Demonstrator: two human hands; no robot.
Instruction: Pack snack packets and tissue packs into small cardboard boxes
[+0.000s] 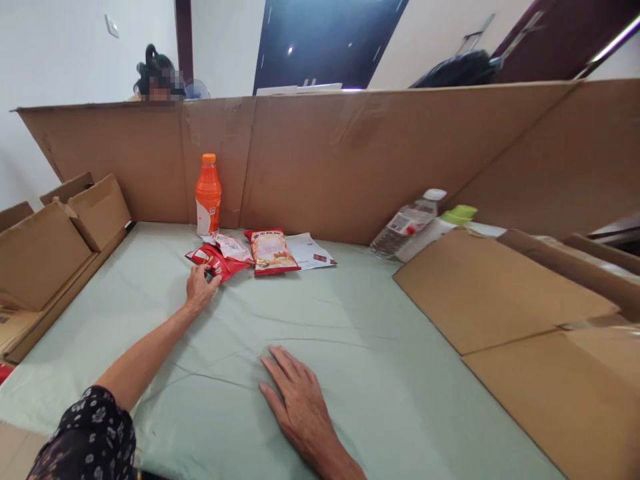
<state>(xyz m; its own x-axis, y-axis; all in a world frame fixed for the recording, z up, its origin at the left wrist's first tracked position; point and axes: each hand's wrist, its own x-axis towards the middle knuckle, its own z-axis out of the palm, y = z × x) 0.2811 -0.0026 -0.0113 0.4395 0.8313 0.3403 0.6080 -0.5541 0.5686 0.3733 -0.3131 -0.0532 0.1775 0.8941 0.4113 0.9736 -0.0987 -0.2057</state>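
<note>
My left hand [201, 288] reaches to the back left, its fingers and thumb closed on the near edge of a red packet [230, 267], which lies on the cloth. A smaller pink-and-white packet [234, 248] rests on top of it. Just to the right is a red-and-cream snack bag [273, 252], lying partly over white paper [307, 251] with dark printing. Behind the packets stands an orange bottle [209, 193], upright with its cap on. Near the front, my right hand [300, 402] lies open on the cloth, fingers stretched out, holding nothing.
A pale green cloth [350, 320] covers the table. Cardboard panels [325, 160] wall the back. At the right, a clear bottle [407, 223] and a green-capped white bottle [433, 233] lean beside cardboard flaps [505, 293]. Cardboard boxes [45, 253] line the left. A person [157, 77] is behind the wall.
</note>
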